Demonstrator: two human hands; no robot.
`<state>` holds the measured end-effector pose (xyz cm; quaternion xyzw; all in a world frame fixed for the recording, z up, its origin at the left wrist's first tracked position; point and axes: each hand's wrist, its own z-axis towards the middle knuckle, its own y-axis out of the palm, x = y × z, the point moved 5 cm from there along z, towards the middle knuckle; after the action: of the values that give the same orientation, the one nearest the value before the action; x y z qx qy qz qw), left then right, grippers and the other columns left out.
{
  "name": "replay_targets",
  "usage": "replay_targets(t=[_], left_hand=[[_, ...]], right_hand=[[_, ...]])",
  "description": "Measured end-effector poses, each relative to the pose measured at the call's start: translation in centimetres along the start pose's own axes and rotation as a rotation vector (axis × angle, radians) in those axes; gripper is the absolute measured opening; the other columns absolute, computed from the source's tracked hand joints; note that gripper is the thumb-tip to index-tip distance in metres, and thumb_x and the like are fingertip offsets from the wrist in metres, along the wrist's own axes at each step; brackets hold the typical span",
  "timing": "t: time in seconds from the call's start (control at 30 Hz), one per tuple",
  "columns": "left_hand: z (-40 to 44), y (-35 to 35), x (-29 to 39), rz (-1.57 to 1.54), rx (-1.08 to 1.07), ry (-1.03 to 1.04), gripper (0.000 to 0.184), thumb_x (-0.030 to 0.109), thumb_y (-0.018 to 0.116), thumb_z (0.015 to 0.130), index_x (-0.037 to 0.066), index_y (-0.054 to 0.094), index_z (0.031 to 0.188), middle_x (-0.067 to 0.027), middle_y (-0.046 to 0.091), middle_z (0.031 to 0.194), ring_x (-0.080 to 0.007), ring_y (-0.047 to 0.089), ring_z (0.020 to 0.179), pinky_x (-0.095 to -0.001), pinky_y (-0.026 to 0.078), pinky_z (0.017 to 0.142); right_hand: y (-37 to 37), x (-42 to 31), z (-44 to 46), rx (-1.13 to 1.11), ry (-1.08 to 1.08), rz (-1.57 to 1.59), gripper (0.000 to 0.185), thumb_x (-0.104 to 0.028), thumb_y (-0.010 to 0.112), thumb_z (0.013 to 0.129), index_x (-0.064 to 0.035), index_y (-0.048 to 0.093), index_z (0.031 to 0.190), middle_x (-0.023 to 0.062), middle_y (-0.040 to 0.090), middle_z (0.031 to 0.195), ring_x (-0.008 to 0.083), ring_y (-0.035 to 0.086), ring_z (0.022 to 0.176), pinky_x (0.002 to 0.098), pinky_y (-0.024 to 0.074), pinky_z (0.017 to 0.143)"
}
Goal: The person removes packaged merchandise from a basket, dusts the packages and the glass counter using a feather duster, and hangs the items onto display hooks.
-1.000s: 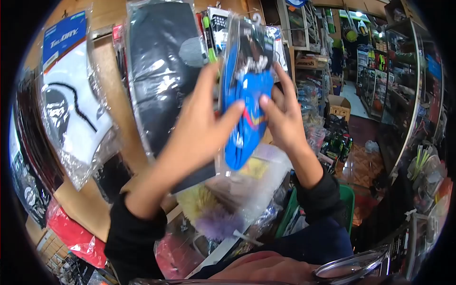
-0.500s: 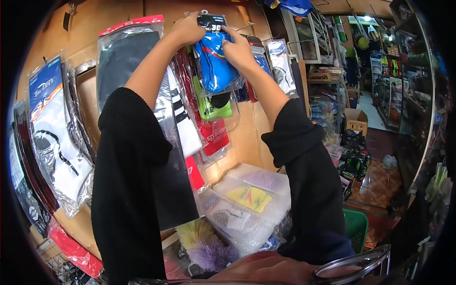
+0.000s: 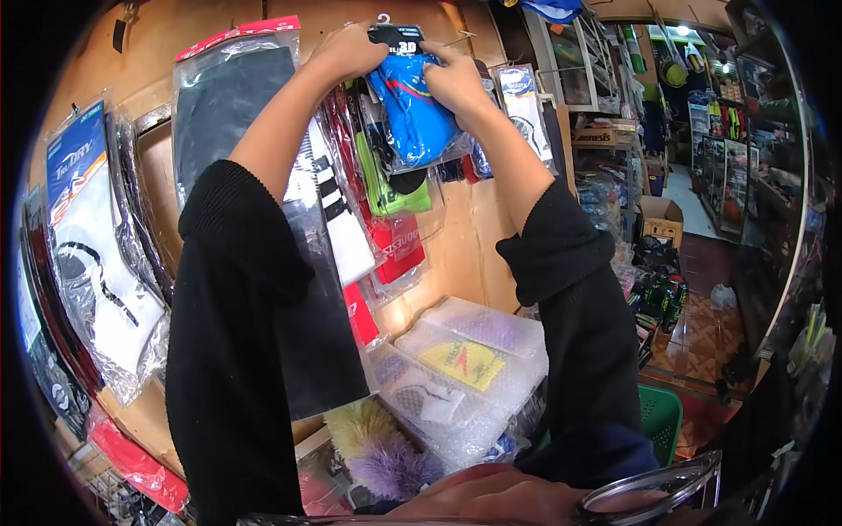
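Note:
Both my arms reach up to the wooden wall display. A blue sock pack (image 3: 416, 118) in clear plastic, with a black header card and a white hook on top, is between my hands. My left hand (image 3: 349, 53) grips the upper left edge of the pack by its card. My right hand (image 3: 458, 83) pinches the pack's right edge near the card. Just behind and below hangs a green sock pack (image 3: 391, 188). A thin metal peg (image 3: 460, 38) sticks out right of the card; whether the hook touches a peg is unclear.
White sock packs (image 3: 105, 272) hang at the left, beside a large dark pack (image 3: 235, 114). A bubble-wrapped parcel (image 3: 469, 377) and a fluffy yellow-purple duster (image 3: 386, 451) lie below. A green basket (image 3: 660, 421) stands at the lower right. Shelves and an aisle extend at the right.
From chest height, the blue sock pack has been raised to the wall display in both hands. Over the last half second it has shifted slightly right.

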<state>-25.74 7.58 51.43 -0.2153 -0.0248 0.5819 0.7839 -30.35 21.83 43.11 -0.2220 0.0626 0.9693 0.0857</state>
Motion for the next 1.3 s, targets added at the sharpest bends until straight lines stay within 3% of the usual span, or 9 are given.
replay_targets(t=[0.2,0.3,0.4,0.57,0.63,0.83,1.1,1.17,1.3], left_hand=[[0.2,-0.1,-0.3,0.025,-0.176,-0.143,0.062,0.035,0.058,0.076,0.001,0.053,0.128,-0.0242,0.064,0.109,-0.0358,0.061,0.105,-0.0391,0.045,0.092],[-0.4,0.6,-0.6,-0.041,-0.220,-0.161,0.052,0.036,0.057,0.072,-0.006,0.067,0.100,-0.0292,0.063,0.104,-0.0393,0.062,0.102,-0.0408,0.047,0.090],[-1.7,0.4,0.3,0.057,-0.222,-0.085,0.049,0.031,0.056,0.073,-0.007,0.066,0.101,-0.0287,0.062,0.106,-0.0386,0.062,0.102,-0.0403,0.048,0.089],[-5.1,0.5,3.3,0.308,-0.310,0.053,0.043,0.026,0.056,0.078,-0.005,0.061,0.108,-0.0291,0.063,0.101,-0.0393,0.062,0.097,-0.0436,0.049,0.088],[-8.1,-0.1,5.6,0.366,-0.383,0.068,0.037,0.026,0.056,0.079,-0.004,0.066,0.099,-0.0285,0.063,0.103,-0.0406,0.062,0.097,-0.0447,0.049,0.087],[-21.9,-1.5,11.6,0.285,-0.267,0.527,0.037,0.025,0.065,0.078,0.002,0.064,0.107,-0.0150,0.053,0.126,-0.0324,0.050,0.116,-0.0422,0.047,0.090],[-47.5,-10.3,13.6,-0.213,-0.770,0.860,0.042,0.024,0.058,0.082,0.008,0.058,0.120,-0.0102,0.053,0.126,-0.0283,0.048,0.119,-0.0443,0.040,0.095],[-54.5,-13.2,11.9,-0.441,-0.953,0.807,0.039,0.021,0.055,0.080,0.009,0.059,0.117,-0.0109,0.054,0.122,-0.0291,0.047,0.118,-0.0418,0.041,0.094],[-57.6,-14.3,10.1,-0.760,-1.193,0.516,0.038,0.016,0.061,0.082,0.009,0.059,0.119,-0.0130,0.055,0.121,-0.0283,0.052,0.113,-0.0409,0.044,0.091]], right_hand=[[-0.7,-0.4,0.9,-0.069,0.041,-0.009,0.050,-0.010,0.050,0.072,-0.0094,0.063,0.120,0.0223,0.066,0.106,0.0291,0.066,0.094,0.0334,0.0493,0.084],[-0.8,0.1,0.1,-0.151,0.097,0.050,0.050,-0.009,0.047,0.071,-0.0094,0.066,0.117,0.0216,0.068,0.100,0.0264,0.067,0.087,0.0327,0.0509,0.078],[-0.6,1.0,-0.4,-0.162,0.046,-0.009,0.050,-0.011,0.049,0.074,-0.0108,0.063,0.121,0.0225,0.066,0.105,0.0279,0.066,0.093,0.0327,0.0495,0.082],[0.4,3.4,-2.0,-0.172,-0.052,-0.100,0.048,-0.015,0.057,0.088,-0.0155,0.051,0.136,0.0093,0.063,0.105,0.0134,0.057,0.091,0.0255,0.0441,0.084],[0.0,4.2,-3.9,-0.154,-0.040,-0.129,0.054,-0.029,0.058,0.082,-0.0173,0.050,0.135,0.0241,0.057,0.123,0.0362,0.056,0.112,0.0373,0.0425,0.097],[-3.9,4.0,-15.5,-0.110,-0.234,-0.366,0.052,-0.025,0.061,0.082,-0.0101,0.051,0.131,0.0237,0.058,0.114,0.0382,0.055,0.106,0.0409,0.0429,0.095],[-14.6,-1.4,-43.5,-0.147,0.224,-0.559,0.047,-0.007,0.062,0.083,-0.0016,0.050,0.128,0.0126,0.066,0.097,0.0233,0.063,0.088,0.0326,0.0475,0.083],[-21.5,-0.1,-53.6,0.171,0.557,-0.472,0.043,-0.003,0.059,0.086,-0.0006,0.050,0.128,0.0105,0.066,0.094,0.0148,0.062,0.081,0.0274,0.0489,0.076],[-26.7,-3.5,-60.4,0.408,0.718,-0.580,0.037,-0.002,0.051,0.092,0.0020,0.047,0.128,0.0079,0.065,0.095,0.0103,0.059,0.078,0.0232,0.0479,0.073]])
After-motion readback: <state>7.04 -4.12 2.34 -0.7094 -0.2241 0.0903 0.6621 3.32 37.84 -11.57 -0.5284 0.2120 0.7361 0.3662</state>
